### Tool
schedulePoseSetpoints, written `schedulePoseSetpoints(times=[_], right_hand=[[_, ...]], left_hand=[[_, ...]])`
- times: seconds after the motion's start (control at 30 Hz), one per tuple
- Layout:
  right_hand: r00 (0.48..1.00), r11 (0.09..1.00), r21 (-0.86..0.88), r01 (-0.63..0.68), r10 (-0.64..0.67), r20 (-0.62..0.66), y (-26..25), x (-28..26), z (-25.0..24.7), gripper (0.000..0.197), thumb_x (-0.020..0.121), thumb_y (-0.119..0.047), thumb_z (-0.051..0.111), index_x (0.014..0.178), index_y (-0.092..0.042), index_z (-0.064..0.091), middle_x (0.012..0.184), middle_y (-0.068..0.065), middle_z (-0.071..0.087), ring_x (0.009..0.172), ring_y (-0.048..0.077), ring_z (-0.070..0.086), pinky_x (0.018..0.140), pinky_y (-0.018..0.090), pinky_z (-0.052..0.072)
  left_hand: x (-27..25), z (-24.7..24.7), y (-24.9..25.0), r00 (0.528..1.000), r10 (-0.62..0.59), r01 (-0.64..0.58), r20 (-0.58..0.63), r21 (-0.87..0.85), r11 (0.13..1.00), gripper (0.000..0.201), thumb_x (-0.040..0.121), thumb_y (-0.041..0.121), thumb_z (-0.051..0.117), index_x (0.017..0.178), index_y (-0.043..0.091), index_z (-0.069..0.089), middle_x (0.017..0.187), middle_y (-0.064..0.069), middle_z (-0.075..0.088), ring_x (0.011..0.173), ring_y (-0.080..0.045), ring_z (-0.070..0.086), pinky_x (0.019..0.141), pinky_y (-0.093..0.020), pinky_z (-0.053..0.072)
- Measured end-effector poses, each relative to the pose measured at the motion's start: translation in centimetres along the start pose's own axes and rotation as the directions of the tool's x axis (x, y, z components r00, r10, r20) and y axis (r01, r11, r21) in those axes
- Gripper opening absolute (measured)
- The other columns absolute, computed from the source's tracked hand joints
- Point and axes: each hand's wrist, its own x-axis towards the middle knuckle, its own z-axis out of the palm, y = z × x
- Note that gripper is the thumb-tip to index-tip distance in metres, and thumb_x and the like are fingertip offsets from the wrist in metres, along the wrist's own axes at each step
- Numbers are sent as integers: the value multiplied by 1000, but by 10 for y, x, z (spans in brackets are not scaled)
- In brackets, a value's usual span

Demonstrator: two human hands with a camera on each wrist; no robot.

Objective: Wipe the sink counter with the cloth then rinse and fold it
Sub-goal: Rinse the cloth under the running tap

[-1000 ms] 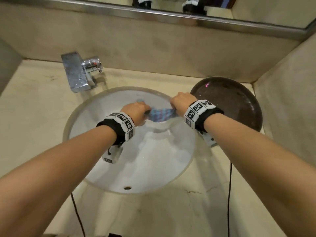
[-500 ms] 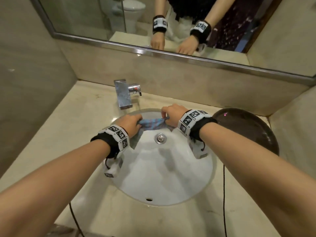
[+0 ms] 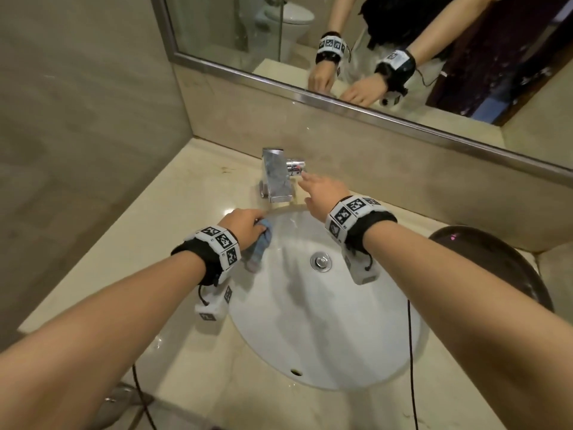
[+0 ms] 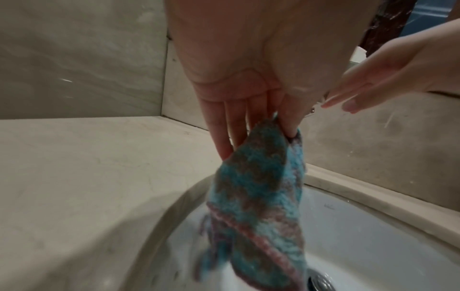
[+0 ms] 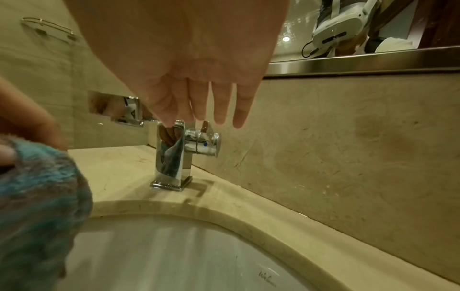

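Mirror (image 3: 403, 41) along back wall; dark round bowl (image 3: 496, 274) on counter (image 3: 201, 181) at right of sink (image 3: 325, 321). Chrome faucet (image 3: 276, 175) w/ side handle (image 3: 296, 166) behind basin. Sink: drain plug only. Left hand (image 3: 245, 225) pinches blue cloth (image 4: 259, 196), hanging over basin's left rim. Right hand (image 3: 322, 192): fingers straight, holds nothing, tips at faucet handle.

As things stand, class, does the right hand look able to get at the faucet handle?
Probably yes. The right hand is open, fingers stretched out close by the faucet handle, with nothing between them. The left hand holds the cloth off to the side over the sink, clear of that path.
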Motion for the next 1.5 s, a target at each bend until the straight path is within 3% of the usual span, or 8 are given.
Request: schedulePoseSetpoints(times=[0.1,0.2,0.3,0.6,1.1,1.5], right_hand=[[998,998,-55,-20,23,54,0,2,0,56,93,-9,42,146,-17,25,160,-5,7,147,19,11,114,42,25],[993,995,-94,-39,49,108,2,2,2,63,94,-8,41,149,-19,14,160,-8,-1,148,19,3,116,45,19],[993,989,-146,-34,50,106,5,3,2,64,94,-9,41,150,-20,12,159,-10,-2,148,19,5,115,44,20],[986,985,-166,-51,76,146,4,5,-1,63,95,-12,41,150,-23,12,159,-16,-3,148,21,9,115,46,23],[965,992,-78,-99,115,236,11,7,2,70,94,-10,43,151,-23,4,158,-15,-13,148,23,5,118,49,15],[971,996,-66,-66,79,225,18,8,3,69,95,-11,42,151,-20,4,158,-12,-13,148,21,5,118,49,10]], left_hand=[[2,-3,-2,1000,-15,15,13,-1,1000,25,94,23,45,107,10,62,106,-14,67,98,-32,60,82,-33,44],[5,-2,-2,1000,-16,16,16,0,1000,25,94,24,46,109,10,61,106,-15,66,98,-32,59,78,-31,42],[8,-2,-1,1000,-17,18,12,-35,999,25,94,22,47,110,9,61,107,-15,66,99,-31,59,76,-29,40],[12,1,-4,997,-31,21,-66,-150,988,29,93,17,45,120,16,57,115,-14,64,104,-31,58,86,-31,43],[21,11,0,1000,-15,10,-27,-205,979,31,94,18,45,122,13,56,120,-13,63,110,-29,57,92,-31,42],[26,12,5,1000,-13,13,1,-185,983,33,94,18,46,125,13,55,125,-13,60,113,-30,55,95,-33,42]])
